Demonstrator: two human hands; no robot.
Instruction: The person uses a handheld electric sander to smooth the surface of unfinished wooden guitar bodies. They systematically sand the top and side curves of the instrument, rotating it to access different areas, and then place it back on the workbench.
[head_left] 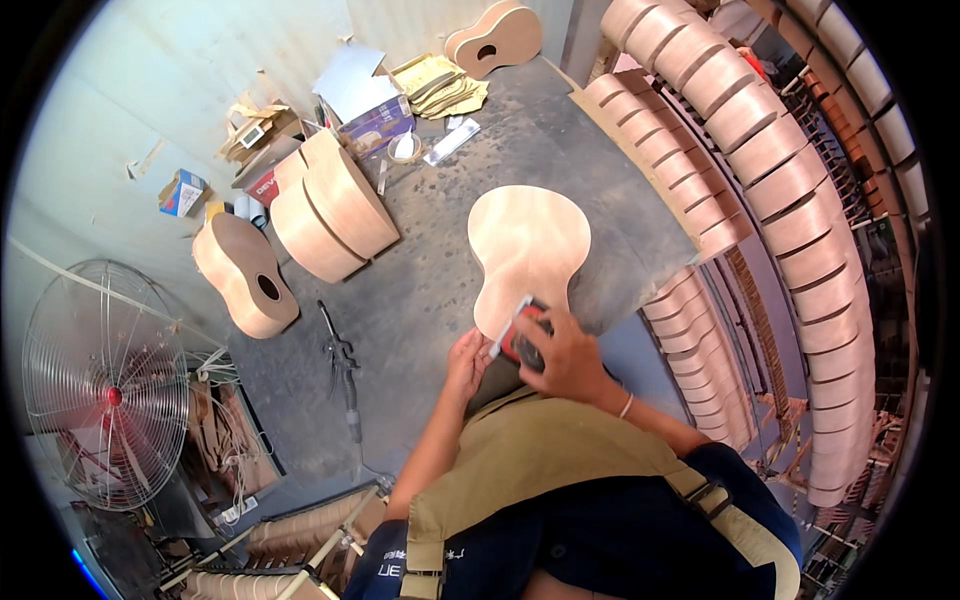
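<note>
A pale wooden guitar body (530, 235) lies toward the right of the grey worktop (415, 310), its near end close to the person's apron (560, 440). The right hand (560, 352) has its grip closed around a red and black tool (513, 338), which is tilted at that near end and, with the hand, blocks part of it from view. The left hand (466, 367) is at the near left edge; I cannot tell how firm its grip is. To the left, a dark nozzle tool (349, 390) lies well apart, with a body with a sound hole (245, 275) and a pair of bodies (335, 210) farther off. A purple box (375, 125), a tape roll (403, 148) and a yellow stack (440, 88) crowd the far side. Rows of bodies (790, 200) line the right, and a large fan (110, 430) stands far left.
</note>
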